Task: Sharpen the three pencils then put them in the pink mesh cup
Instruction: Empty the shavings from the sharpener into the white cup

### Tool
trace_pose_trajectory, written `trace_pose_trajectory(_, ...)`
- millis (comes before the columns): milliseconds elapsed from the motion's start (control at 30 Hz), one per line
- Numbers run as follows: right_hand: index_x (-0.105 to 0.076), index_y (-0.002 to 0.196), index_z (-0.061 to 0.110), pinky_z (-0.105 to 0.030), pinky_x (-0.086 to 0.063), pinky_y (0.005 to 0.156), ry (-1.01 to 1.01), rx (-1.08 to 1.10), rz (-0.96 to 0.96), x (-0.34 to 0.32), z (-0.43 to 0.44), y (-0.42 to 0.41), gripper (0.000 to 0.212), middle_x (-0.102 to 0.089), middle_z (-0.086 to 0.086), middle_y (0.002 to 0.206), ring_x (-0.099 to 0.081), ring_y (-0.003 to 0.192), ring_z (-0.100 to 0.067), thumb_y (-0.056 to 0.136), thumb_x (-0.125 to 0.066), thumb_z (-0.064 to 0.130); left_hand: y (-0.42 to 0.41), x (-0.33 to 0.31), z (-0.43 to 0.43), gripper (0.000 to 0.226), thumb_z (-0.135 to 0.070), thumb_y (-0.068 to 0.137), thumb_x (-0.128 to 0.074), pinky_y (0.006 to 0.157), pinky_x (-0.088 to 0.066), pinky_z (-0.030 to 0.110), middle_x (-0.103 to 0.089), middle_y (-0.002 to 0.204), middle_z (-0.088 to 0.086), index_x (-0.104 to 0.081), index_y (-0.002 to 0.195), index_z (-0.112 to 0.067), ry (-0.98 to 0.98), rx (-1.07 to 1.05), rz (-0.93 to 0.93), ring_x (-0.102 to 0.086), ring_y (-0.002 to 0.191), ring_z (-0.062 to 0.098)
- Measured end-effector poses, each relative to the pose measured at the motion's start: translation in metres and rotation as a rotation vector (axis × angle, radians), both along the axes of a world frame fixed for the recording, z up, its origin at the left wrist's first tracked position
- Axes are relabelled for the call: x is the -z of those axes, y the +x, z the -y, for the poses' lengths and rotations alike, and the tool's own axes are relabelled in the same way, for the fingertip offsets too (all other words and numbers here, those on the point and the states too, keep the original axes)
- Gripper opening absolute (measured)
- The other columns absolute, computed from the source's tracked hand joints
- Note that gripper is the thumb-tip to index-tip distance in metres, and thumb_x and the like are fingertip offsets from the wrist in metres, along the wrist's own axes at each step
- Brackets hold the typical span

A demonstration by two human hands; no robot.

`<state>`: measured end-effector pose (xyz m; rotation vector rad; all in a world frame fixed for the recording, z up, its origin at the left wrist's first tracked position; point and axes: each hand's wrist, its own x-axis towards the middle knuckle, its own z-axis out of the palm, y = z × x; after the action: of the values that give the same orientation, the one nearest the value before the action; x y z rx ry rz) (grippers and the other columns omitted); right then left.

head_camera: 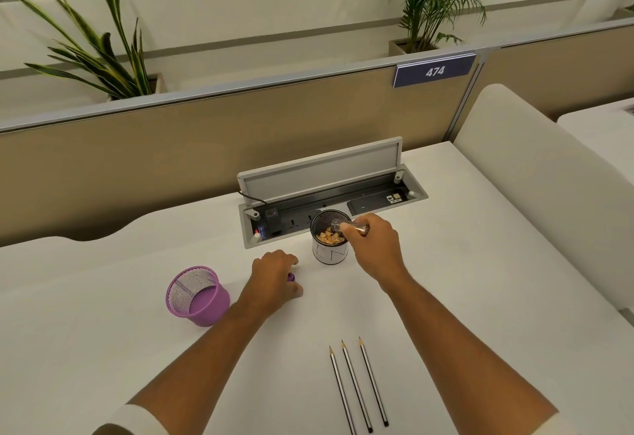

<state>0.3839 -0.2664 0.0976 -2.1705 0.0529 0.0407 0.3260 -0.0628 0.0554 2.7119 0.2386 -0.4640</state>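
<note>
Right hand (374,242) pinches a clear sharpener barrel (350,227), tilted over the black cup (330,239) full of shavings. Left hand (274,280) is curled on the desk (103,349) around a small purple piece (291,277). Pink mesh cup (197,295) is empty; 3 pencils (358,385) lie near the front edge.

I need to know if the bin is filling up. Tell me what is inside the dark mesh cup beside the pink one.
The dark mesh cup holds pale orange-tan pencil shavings. The right hand holds a clear sharpener casing over its rim, covering part of the inside; its depth cannot be seen.
</note>
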Motion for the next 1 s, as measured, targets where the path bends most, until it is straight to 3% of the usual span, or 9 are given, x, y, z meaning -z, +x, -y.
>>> trace_pose_trajectory(100, -0.065, 0.109, 0.017, -0.013, -0.040, 0.058, -0.002, -0.008, 0.007, -0.001, 0.000, 0.003, 0.027, -0.065, 0.007, 0.092, -0.059, 0.076, -0.003, 0.093, -0.069, 0.039, -0.002, -0.003, -0.001, 0.059, -0.045, 0.091, -0.080, 0.118, -0.036, 0.048, -0.065, 0.146, 0.006, -0.065, 0.142, -0.020, -0.069, -0.090, 0.277, -0.053, 0.138, 0.029)
trace_pose_trajectory(200, -0.065, 0.114, 0.016, -0.011, -0.040, 0.059, -0.039, -0.020, 0.016, -0.003, -0.003, 0.005, 0.029, -0.062, 0.007, 0.095, -0.060, 0.078, -0.007, 0.093, -0.070, 0.036, 0.003, -0.012, 0.009, 0.048, -0.036, 0.089, -0.085, 0.105, -0.043, 0.049, -0.073, 0.128, 0.008, -0.071, 0.131, -0.018, -0.108, -0.049, 0.617, -0.061, 0.124, 0.032)
trace_pose_trajectory(267, -0.065, 0.115, 0.015, -0.011, -0.043, 0.062, -0.047, -0.035, 0.023, -0.006, -0.005, 0.007, 0.030, -0.063, 0.006, 0.095, -0.063, 0.085, -0.011, 0.092, -0.072, 0.034, 0.012, -0.023, 0.021, 0.050, -0.033, 0.088, -0.086, 0.107, -0.040, 0.050, -0.072, 0.130, 0.007, -0.069, 0.133, -0.019, -0.168, -0.001, 0.706, -0.059, 0.129, 0.031)
trace_pose_trajectory(400, -0.068, 0.112, 0.017, -0.019, -0.051, 0.072, -0.068, -0.081, 0.058, -0.015, -0.009, 0.009, 0.028, -0.065, 0.007, 0.093, -0.064, 0.084, -0.011, 0.090, -0.076, 0.033, 0.032, -0.037, 0.044, 0.045, -0.032, 0.092, -0.082, 0.111, -0.029, 0.047, -0.072, 0.134, 0.001, -0.069, 0.135, -0.023, -0.262, 0.055, 0.704, -0.052, 0.138, 0.025)
trace_pose_trajectory(600, -0.070, 0.108, 0.018, -0.022, -0.054, 0.074, -0.063, -0.121, 0.081, -0.020, -0.011, 0.011, 0.027, -0.069, 0.005, 0.092, -0.065, 0.082, -0.010, 0.089, -0.076, 0.037, 0.047, -0.030, 0.056, 0.033, -0.019, 0.099, -0.071, 0.109, -0.019, 0.040, -0.075, 0.133, 0.000, -0.073, 0.132, -0.024, -0.318, -0.034, 0.650, -0.050, 0.142, 0.022)
trace_pose_trajectory(733, -0.055, 0.137, 0.021, -0.013, -0.047, 0.076, -0.078, -0.094, 0.173, -0.016, -0.009, 0.007, 0.052, -0.065, -0.001, 0.117, -0.062, 0.101, -0.014, 0.092, -0.072, 0.040, 0.048, -0.025, 0.056, 0.034, -0.029, 0.099, -0.074, 0.102, -0.020, 0.035, -0.067, 0.143, 0.004, -0.074, 0.132, -0.025, -0.402, -0.187, 0.579, -0.045, 0.143, 0.026)
trace_pose_trajectory(867, -0.029, 0.157, 0.027, -0.033, -0.054, 0.091, -0.202, -0.137, 0.425, -0.012, -0.008, -0.004, 0.072, -0.059, -0.005, 0.133, -0.059, 0.114, -0.017, 0.096, -0.066, 0.038, 0.046, -0.020, 0.056, 0.034, -0.030, 0.096, -0.078, 0.100, -0.021, 0.036, -0.064, 0.146, 0.005, -0.075, 0.130, -0.025, -0.488, -0.276, 0.547, -0.044, 0.141, 0.028)
trace_pose_trajectory(1000, -0.047, 0.151, 0.024, -0.046, -0.048, 0.105, -0.453, -0.225, 0.480, -0.005, -0.007, -0.010, 0.055, -0.057, -0.007, 0.146, -0.056, 0.128, -0.023, 0.100, -0.058, 0.043, 0.048, -0.017, 0.056, 0.035, -0.033, 0.097, -0.076, 0.103, -0.018, 0.034, -0.064, 0.147, 0.005, -0.075, 0.131, -0.025, -0.505, -0.292, 0.533, -0.045, 0.144, 0.027)
